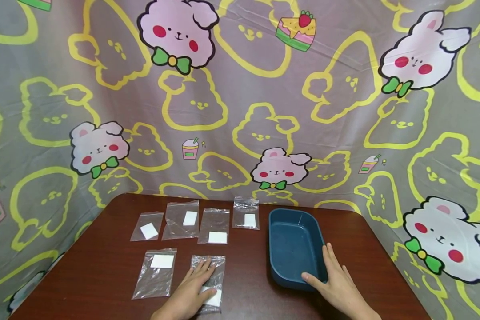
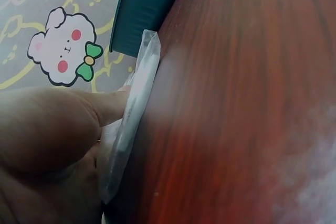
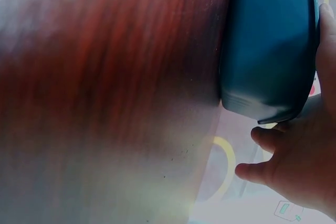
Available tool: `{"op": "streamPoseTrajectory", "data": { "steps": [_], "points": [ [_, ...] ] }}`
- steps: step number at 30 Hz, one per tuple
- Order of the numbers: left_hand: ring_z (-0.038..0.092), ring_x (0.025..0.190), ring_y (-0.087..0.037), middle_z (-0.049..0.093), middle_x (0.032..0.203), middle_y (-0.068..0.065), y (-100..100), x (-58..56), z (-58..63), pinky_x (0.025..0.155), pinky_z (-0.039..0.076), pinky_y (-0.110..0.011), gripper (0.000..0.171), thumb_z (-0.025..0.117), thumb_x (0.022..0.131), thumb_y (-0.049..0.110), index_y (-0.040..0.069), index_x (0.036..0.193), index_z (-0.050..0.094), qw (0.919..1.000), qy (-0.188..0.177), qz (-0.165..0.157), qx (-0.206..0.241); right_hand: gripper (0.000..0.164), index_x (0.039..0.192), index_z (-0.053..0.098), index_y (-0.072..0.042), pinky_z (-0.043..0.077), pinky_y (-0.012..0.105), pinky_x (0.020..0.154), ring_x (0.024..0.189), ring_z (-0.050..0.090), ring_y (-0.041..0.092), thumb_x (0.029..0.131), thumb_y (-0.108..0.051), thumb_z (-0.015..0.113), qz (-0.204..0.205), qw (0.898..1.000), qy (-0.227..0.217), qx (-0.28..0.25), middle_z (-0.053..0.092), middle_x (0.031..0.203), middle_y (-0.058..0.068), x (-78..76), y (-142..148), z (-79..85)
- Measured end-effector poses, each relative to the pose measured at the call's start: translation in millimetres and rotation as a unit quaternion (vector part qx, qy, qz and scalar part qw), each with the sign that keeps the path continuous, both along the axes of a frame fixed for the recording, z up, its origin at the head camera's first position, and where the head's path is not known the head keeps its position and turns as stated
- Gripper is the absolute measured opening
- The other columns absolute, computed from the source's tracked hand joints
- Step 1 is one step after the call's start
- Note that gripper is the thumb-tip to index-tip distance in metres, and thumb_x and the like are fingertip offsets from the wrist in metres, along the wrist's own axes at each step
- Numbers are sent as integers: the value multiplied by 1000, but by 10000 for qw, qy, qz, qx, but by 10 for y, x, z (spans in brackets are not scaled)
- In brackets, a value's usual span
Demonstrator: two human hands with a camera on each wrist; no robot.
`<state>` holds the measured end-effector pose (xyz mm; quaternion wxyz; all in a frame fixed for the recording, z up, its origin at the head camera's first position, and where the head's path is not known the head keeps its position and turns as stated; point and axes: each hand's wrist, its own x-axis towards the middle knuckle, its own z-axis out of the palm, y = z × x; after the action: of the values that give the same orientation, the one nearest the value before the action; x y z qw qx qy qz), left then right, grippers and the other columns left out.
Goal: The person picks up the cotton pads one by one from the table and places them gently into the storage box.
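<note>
My left hand (image 1: 192, 286) rests flat on a clear zip bag (image 1: 220, 272) near the table's front. Its fingers are spread over the bag's upper part, and the thumb lies on a white rectangular piece (image 1: 213, 298) inside. In the left wrist view, the thumb touches the bag (image 2: 143, 85) with the white piece showing through the plastic. My right hand (image 1: 341, 286) is at the near right corner of a dark blue rectangular basin (image 1: 292, 242). Its thumb reaches the near rim while extended fingers lie along the right outer wall. Nothing is visible in the basin.
Several similar clear bags with white pieces lie left of the basin: one (image 1: 154, 278) beside my left hand, others, such as this bag (image 1: 214, 218), in a back row. A patterned curtain (image 1: 232, 98) hangs around the brown table (image 1: 248, 262).
</note>
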<state>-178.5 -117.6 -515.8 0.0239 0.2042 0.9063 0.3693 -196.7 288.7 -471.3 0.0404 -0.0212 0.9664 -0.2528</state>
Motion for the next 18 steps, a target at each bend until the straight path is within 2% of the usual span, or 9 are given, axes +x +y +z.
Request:
{"op": "streamPoseTrajectory", "data": {
  "steps": [18],
  "points": [
    [33,141,-48,43,151,-27,-4,-13,-36,111,19,-69,42,59,100,10,-7,138,56,9992,361,122,118,124,156,7,11,12,79,105,142,24,55,84,-73,63,65,10000,2,-27,-1,163,32,-3,10,1]
  ]
}}
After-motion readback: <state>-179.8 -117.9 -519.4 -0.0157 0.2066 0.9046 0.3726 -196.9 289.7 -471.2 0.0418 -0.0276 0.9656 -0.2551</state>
